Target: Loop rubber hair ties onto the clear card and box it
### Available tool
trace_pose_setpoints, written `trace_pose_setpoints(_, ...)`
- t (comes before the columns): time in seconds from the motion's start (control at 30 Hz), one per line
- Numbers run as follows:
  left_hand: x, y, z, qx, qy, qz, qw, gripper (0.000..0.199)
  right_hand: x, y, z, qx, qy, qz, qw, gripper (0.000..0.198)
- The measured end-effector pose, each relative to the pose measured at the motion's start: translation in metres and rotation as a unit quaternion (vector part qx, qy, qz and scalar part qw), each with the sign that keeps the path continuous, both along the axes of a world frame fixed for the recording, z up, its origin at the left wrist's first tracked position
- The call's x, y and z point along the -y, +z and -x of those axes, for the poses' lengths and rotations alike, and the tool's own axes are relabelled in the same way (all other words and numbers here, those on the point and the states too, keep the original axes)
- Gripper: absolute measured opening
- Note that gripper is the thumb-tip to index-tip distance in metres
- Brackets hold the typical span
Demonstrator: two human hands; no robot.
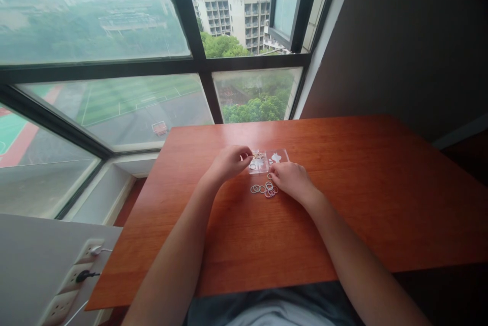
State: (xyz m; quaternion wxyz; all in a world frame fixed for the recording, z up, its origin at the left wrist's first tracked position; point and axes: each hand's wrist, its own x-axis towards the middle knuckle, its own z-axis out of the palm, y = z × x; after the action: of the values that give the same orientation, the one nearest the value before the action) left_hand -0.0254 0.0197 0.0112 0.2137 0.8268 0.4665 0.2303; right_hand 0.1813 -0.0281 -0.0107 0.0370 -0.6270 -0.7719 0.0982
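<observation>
Wooden table [236, 244], rings [269, 192] beside right hand [293, 178]

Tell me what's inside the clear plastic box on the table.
Several small rings, some yellowish, lie inside the clear plastic box. The left hand covers part of its left side, hiding whatever lies there.

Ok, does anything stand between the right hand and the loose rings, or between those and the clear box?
Nothing visible blocks the right hand: its fingers are at the nearest ring. Between the loose rings and the clear box, only tabletop and that ring show. The left hand is at the box's left edge.
</observation>
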Motion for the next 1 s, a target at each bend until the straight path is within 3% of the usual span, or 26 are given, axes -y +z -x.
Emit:
trace_pose_setpoints(0.4,0.0,-0.001,-0.001,-0.008,0.002,0.014,1.0,0.017,-0.001,-0.001,0.001,0.011,0.003,-0.001,1.0,0.021)
trace_pose_setpoints(0.63,0.001,0.001,-0.002,0.002,-0.007,0.018,1.0,0.017,0.0,0.001,-0.002,-0.126,-0.014,-0.06,0.99,0.013)
trace_pose_setpoints(0.83,0.003,0.002,-0.005,0.021,-0.013,0.031,0.999,0.016,0.0,0.001,-0.001,-0.255,-0.023,-0.154,0.954,0.013)
trace_pose_setpoints(1.0,0.008,0.008,-0.013,0.065,-0.027,0.077,0.995,0.019,-0.001,0.0,-0.001,-0.274,-0.023,-0.184,0.944,0.012)
